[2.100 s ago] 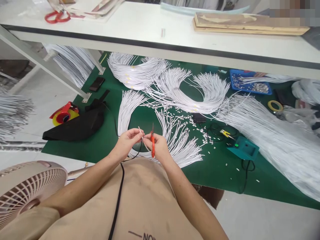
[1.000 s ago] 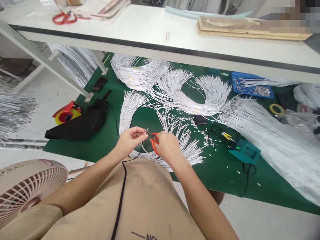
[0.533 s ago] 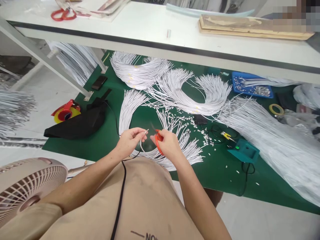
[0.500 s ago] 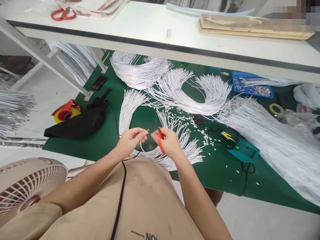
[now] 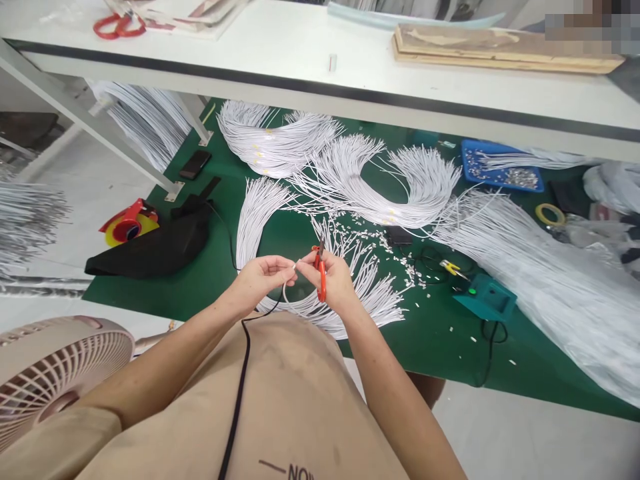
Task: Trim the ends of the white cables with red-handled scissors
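Note:
Between its fingertips my left hand (image 5: 261, 279) pinches a thin white wire (image 5: 285, 291) close to its end. My right hand (image 5: 336, 283) holds red-handled scissors (image 5: 322, 279) in its palm, blades pointing away from me. Its thumb and fingertip meet at the tip of the same wire, right beside the left fingertips; whatever small piece lies there is mostly hidden. Beneath both hands a curved bundle of white wires (image 5: 377, 303) lies on the green table (image 5: 400, 347). Small white bits (image 5: 350, 230) are scattered just beyond the hands.
More wire bundles (image 5: 280, 143) lie farther back under a raised white shelf (image 5: 280, 50). At left are a red tape dispenser (image 5: 131, 223), a black pouch (image 5: 155, 247) and a phone (image 5: 195, 164). To the right sit a blue tray (image 5: 500, 177) and a teal device (image 5: 487, 299). A fan (image 5: 60, 380) stands nearby.
My right hand has moved in until its fingertips meet the wire end at my left fingertips. The scissors have turned more upright in it. My left hand stays nearly where it was.

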Demonstrator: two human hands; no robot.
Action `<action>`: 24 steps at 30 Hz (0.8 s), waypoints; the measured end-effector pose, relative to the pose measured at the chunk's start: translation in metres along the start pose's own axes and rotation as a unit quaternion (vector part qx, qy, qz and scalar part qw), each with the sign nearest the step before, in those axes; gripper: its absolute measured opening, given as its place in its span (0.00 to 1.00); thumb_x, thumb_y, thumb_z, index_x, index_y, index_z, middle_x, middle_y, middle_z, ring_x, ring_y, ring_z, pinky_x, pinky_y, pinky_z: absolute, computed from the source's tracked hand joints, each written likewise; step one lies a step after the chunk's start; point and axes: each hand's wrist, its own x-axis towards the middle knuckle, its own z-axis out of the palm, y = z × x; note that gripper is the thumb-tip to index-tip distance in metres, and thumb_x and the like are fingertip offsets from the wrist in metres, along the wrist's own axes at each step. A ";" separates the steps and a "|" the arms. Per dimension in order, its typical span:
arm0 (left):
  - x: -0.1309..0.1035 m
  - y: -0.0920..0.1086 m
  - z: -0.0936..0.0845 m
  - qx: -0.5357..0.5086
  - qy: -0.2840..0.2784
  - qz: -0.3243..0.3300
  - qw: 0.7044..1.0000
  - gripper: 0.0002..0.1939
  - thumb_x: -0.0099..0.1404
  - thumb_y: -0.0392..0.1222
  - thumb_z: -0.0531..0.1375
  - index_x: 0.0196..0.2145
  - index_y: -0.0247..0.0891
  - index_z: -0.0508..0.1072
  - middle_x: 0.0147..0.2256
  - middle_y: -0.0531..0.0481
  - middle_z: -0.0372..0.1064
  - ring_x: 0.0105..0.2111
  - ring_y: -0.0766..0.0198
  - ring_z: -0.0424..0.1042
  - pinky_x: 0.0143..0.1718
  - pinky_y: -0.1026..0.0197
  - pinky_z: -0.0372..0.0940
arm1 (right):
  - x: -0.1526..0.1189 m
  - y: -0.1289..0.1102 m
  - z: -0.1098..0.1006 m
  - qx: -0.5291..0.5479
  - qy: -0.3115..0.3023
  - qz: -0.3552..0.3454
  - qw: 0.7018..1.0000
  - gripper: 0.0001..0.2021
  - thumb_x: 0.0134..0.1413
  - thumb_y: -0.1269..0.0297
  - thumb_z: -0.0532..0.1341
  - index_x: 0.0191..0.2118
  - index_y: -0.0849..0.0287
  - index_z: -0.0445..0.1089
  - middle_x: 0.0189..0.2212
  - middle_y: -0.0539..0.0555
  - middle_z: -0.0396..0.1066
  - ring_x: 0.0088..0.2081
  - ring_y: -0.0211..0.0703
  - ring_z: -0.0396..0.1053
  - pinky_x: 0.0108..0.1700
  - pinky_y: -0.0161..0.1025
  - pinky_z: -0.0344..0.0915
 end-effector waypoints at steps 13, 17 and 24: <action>0.009 -0.002 0.000 0.127 0.096 0.082 0.984 0.17 0.52 0.44 0.63 0.41 0.38 0.72 0.24 0.52 0.70 0.29 0.63 0.68 0.35 0.61 0.62 | -0.008 -0.001 0.006 0.107 0.235 0.034 0.965 0.13 0.47 0.54 0.58 0.27 0.61 0.68 0.25 0.50 0.65 0.28 0.36 0.61 0.34 0.34 0.60; 0.015 -0.003 -0.004 0.111 0.097 0.034 0.989 0.16 0.49 0.45 0.65 0.35 0.36 0.75 0.34 0.47 0.73 0.30 0.62 0.70 0.34 0.61 0.64 | -0.016 0.026 -0.008 0.090 0.261 0.094 0.957 0.16 0.45 0.51 0.59 0.26 0.62 0.69 0.20 0.50 0.62 0.24 0.35 0.58 0.28 0.33 0.58; 0.037 -0.007 -0.004 0.082 0.092 0.015 0.992 0.14 0.50 0.45 0.66 0.35 0.40 0.74 0.42 0.51 0.71 0.38 0.61 0.70 0.39 0.57 0.67 | -0.094 0.125 -0.036 0.055 0.266 0.248 0.930 0.17 0.40 0.51 0.61 0.23 0.63 0.68 0.17 0.47 0.62 0.22 0.33 0.58 0.26 0.31 0.57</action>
